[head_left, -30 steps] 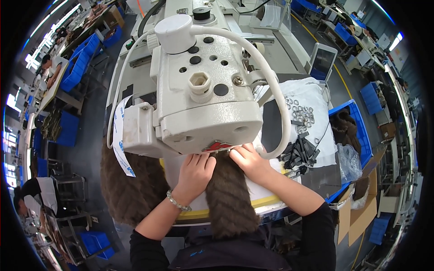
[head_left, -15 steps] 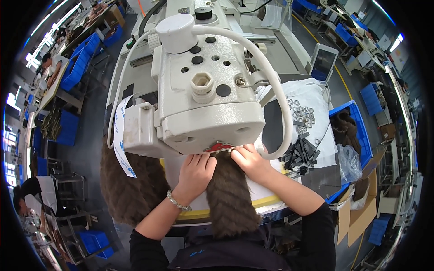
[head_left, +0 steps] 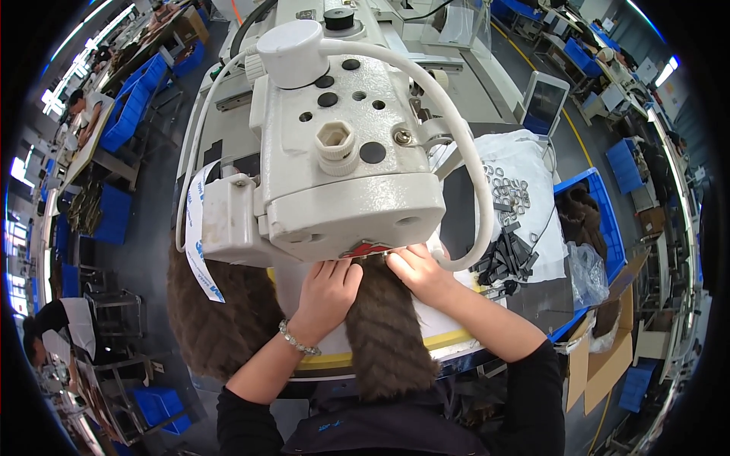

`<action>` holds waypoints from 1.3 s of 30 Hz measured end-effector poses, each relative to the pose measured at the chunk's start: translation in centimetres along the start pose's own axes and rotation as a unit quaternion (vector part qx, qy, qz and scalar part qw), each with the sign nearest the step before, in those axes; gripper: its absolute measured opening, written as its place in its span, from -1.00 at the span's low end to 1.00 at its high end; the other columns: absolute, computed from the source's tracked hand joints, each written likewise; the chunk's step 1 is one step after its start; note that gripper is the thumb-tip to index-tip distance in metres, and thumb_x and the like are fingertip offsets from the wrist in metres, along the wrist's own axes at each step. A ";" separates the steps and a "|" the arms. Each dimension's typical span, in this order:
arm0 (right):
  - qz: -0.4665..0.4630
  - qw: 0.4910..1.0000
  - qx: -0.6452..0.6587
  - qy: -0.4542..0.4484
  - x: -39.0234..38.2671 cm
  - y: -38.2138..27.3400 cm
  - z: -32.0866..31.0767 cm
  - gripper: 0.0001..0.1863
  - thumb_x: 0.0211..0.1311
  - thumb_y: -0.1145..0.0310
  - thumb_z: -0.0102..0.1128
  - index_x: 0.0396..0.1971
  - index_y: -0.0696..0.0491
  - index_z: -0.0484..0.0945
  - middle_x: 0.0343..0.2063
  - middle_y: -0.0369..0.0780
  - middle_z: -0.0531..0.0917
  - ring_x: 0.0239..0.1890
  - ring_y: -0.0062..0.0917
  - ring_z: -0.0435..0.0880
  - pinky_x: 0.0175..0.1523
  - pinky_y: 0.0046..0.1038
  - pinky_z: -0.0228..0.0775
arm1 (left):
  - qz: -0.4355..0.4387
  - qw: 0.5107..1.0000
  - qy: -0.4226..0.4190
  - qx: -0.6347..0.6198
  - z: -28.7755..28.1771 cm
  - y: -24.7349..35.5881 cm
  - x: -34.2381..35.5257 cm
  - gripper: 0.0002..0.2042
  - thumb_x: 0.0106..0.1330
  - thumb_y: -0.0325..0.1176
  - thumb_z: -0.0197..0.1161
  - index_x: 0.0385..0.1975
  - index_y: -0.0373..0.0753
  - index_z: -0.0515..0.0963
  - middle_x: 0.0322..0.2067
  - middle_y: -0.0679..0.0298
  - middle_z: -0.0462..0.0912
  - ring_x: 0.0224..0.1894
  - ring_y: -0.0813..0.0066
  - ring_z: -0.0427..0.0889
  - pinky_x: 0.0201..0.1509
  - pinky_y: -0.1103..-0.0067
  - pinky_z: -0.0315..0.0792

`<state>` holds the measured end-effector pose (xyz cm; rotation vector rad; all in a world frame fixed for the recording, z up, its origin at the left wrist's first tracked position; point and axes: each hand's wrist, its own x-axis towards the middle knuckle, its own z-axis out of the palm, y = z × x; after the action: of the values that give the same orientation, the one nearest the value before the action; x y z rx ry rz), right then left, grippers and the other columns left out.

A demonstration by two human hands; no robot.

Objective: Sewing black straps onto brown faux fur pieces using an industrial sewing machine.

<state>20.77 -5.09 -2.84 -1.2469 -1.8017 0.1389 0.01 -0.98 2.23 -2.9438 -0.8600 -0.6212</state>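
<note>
A long brown fur strip (head_left: 388, 334) runs from under the head of a white sewing machine (head_left: 350, 220) toward my body. My left hand (head_left: 327, 292) presses on the strip's left edge with its fingers close together, the tips tucked beneath the machine head. On the opposite edge, my right hand (head_left: 420, 273) pinches the fur near the same spot. The machine head hides the fingertips and the far end of the strip. Left of my left forearm lies a larger brown fur piece (head_left: 220, 319), which neither hand grips.
Right of the machine, a white cloth (head_left: 544, 228) bears metal rings (head_left: 511, 190) and black strap pieces (head_left: 508, 254). Past it stand a blue crate (head_left: 617, 228) with fur and an open cardboard box (head_left: 604, 368). A screen (head_left: 544, 102) stands behind. People work at tables farther off.
The machine head has shifted slightly left, and the white-and-blue strip hanging on it has moved a little with it. My hands and the fur strip stay almost in place.
</note>
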 end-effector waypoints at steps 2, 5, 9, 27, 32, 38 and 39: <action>-0.069 0.995 -0.075 0.002 0.5 0.1 -0.4 -0.89 0.00 0.55 0.33 -0.45 0.08 0.60 -0.50 -0.27 0.56 -0.50 -0.43 0.55 -0.42 -0.42 0.38 | 0.019 0.999 0.021 0.029 0.0 -0.1 0.1 -0.95 0.08 -0.47 0.14 -0.48 -0.24 0.43 -0.31 0.16 0.58 -0.20 0.28 0.56 -0.04 0.44 0.44; -0.134 0.978 -0.158 0.006 0.8 -0.1 -0.5 -0.86 -0.06 0.54 0.35 -0.47 -0.02 0.62 -0.52 -0.31 0.56 -0.47 -0.42 0.56 -0.41 -0.42 0.38 | 0.018 0.999 0.021 0.028 -0.1 -0.1 0.2 -0.96 0.08 -0.47 0.14 -0.49 -0.23 0.42 -0.34 0.18 0.56 -0.22 0.30 0.55 -0.06 0.45 0.43; -0.119 0.975 -0.188 -0.033 1.5 -1.2 -1.7 -0.87 -0.03 0.52 0.36 -0.44 0.02 0.61 -0.55 -0.30 0.57 -0.48 -0.43 0.56 -0.41 -0.41 0.38 | 0.016 0.999 0.013 0.035 -0.1 -0.2 0.0 -0.96 0.08 -0.47 0.14 -0.49 -0.22 0.42 -0.36 0.20 0.55 -0.24 0.31 0.55 -0.07 0.46 0.43; -0.102 0.976 -0.187 -0.035 0.5 -0.4 -1.3 -0.75 -0.20 0.53 0.34 -0.40 -0.03 0.61 -0.38 -0.32 0.68 -0.58 -0.44 0.50 -0.50 -0.44 0.34 | 0.016 0.999 0.031 0.028 0.3 -0.3 -0.1 -0.95 0.07 -0.48 0.14 -0.47 -0.25 0.45 -0.34 0.19 0.59 -0.22 0.34 0.57 -0.03 0.46 0.44; -0.047 0.979 -0.166 -0.108 0.2 -1.1 -1.7 -0.78 -0.07 0.55 0.16 -0.33 0.09 0.51 -0.27 -0.26 0.62 -0.14 -0.35 0.55 -0.07 -0.42 0.47 | 0.022 0.999 0.033 0.027 0.2 -0.3 -0.1 -0.94 0.06 -0.48 0.14 -0.46 -0.26 0.45 -0.33 0.18 0.57 -0.22 0.33 0.56 -0.02 0.45 0.43; -0.039 0.980 -0.157 -0.112 0.3 -1.2 -1.8 -0.79 -0.06 0.55 0.16 -0.33 0.09 0.51 -0.25 -0.26 0.62 -0.12 -0.34 0.55 -0.05 -0.41 0.46 | 0.017 0.999 0.022 0.024 0.3 -0.3 -0.2 -0.94 0.06 -0.48 0.14 -0.46 -0.25 0.45 -0.35 0.19 0.56 -0.22 0.32 0.56 -0.01 0.45 0.43; -0.036 0.981 -0.156 -0.113 0.3 -1.1 -1.8 -0.79 -0.06 0.55 0.16 -0.33 0.09 0.51 -0.24 -0.26 0.62 -0.12 -0.34 0.55 -0.04 -0.41 0.46 | 0.017 0.999 0.022 0.024 0.3 -0.3 -0.2 -0.94 0.06 -0.48 0.14 -0.46 -0.25 0.45 -0.35 0.19 0.56 -0.22 0.32 0.56 -0.01 0.45 0.43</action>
<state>21.27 -6.06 -0.97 -1.4269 -2.1243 -0.0479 -0.23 -0.80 1.86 -2.8842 -0.8081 -0.6506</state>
